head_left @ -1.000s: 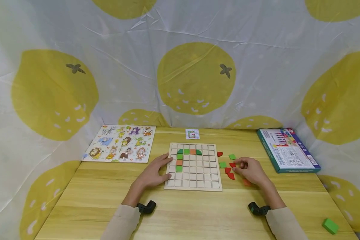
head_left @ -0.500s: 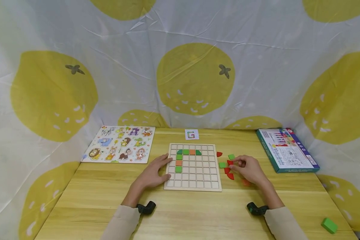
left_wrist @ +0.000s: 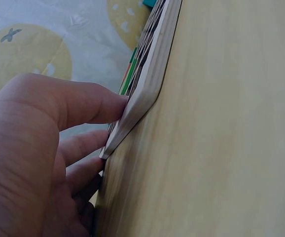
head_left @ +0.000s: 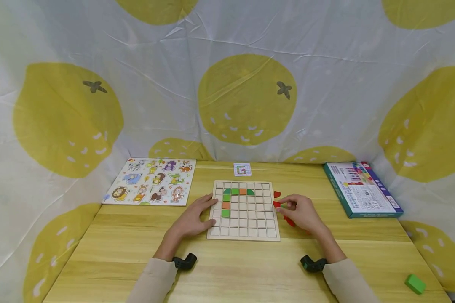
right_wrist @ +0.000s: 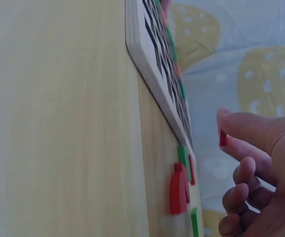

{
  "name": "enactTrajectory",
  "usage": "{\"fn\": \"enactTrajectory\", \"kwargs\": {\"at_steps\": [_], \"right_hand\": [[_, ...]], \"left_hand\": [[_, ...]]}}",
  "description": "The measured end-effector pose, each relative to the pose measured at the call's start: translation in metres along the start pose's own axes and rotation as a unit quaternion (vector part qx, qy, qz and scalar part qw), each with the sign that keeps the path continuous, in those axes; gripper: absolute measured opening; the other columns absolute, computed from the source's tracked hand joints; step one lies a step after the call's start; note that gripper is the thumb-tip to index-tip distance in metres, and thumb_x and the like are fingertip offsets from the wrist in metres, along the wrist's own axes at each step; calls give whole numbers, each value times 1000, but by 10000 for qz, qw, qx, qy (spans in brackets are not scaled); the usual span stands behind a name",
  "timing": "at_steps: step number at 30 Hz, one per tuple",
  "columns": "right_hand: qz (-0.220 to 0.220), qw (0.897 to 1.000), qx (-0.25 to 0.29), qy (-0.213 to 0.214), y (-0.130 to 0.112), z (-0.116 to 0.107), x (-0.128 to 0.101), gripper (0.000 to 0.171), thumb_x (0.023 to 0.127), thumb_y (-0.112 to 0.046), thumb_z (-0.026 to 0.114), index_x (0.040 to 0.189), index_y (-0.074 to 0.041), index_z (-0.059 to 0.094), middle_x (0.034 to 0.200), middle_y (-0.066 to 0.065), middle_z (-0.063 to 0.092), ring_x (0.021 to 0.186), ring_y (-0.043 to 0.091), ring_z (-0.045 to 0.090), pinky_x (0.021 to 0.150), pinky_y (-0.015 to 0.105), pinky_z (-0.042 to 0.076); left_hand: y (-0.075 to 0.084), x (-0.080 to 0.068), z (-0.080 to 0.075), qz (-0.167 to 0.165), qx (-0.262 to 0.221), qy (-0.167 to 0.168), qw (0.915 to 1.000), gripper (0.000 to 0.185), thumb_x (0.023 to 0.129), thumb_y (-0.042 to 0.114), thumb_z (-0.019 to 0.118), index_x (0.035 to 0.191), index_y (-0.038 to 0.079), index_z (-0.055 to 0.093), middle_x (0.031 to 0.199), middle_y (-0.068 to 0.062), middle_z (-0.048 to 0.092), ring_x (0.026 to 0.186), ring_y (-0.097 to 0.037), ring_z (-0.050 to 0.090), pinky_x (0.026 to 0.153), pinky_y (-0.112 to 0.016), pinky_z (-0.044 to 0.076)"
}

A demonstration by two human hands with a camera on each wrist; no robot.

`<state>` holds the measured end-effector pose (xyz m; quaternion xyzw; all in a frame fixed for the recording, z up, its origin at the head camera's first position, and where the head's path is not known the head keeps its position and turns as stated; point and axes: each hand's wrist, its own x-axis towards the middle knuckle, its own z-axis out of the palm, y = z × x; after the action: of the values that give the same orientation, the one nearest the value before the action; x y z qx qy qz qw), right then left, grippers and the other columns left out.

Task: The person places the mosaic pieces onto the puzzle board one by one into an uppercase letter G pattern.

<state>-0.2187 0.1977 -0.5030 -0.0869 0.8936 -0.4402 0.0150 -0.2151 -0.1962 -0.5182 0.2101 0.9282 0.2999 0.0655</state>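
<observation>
My left hand rests on the left edge of a wooden grid board, its thumb and fingertips touching the rim. In the left wrist view the thumb lies over the board's corner. Between thumb and index finger, my right hand pinches a red quarter-circle tile, held up beside the board's right edge. Green and orange square tiles, with a dark green rounded tile at the top right end, form a bent line on the grid. Another red tile lies right of the board; others are partly hidden under the right hand.
A small pattern card lies behind the board. An animal puzzle board is at the back left, and a flat game box at the back right. A green block sits near the front right edge.
My right hand has picked up a red quarter-circle tile from the loose pile and moved left with it to the board's right edge. The left hand has stayed in place.
</observation>
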Motion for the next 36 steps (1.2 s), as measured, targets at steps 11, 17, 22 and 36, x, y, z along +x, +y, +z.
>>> {"fn": "enactTrajectory", "kwargs": {"at_steps": [11, 17, 22, 36], "right_hand": [[-165, 9988, 384, -267, -23, 26, 7, 20, 87, -21, 84, 104, -13, 79, 77, 2, 51, 69, 16, 44, 59, 23, 35], [-402, 9967, 523, -473, -36, 43, 10, 19, 87, -20, 84, 104, -13, 79, 77, 1, 53, 66, 13, 44, 61, 22, 37], [-487, 9960, 523, -544, -45, 59, 14, 17, 85, -19, 86, 102, -17, 81, 75, 0, 53, 68, 12, 45, 61, 21, 35], [-804, 9911, 368, -992, -66, 97, 15, 18, 85, -24, 86, 101, -18, 81, 74, -3, 55, 69, 12, 49, 61, 22, 39]], "left_hand": [[2, 0, -1, 0, 5, -38, 10000, 71, 92, 33, 68, 157, 20, 46, 171, -5, 28, 159, -32, 22, 126, -58, 25], [2, 0, 0, -67, -93, 22, 9999, 66, 94, 31, 66, 157, 22, 46, 171, -4, 28, 159, -31, 22, 126, -58, 24], [2, 0, 0, -120, -191, 66, 9997, 60, 99, 28, 62, 157, 22, 47, 171, -3, 28, 159, -31, 22, 127, -58, 24], [2, 1, -1, -162, -226, 65, 9996, 59, 100, 28, 62, 156, 22, 48, 171, -3, 28, 159, -32, 23, 126, -59, 23]]}}
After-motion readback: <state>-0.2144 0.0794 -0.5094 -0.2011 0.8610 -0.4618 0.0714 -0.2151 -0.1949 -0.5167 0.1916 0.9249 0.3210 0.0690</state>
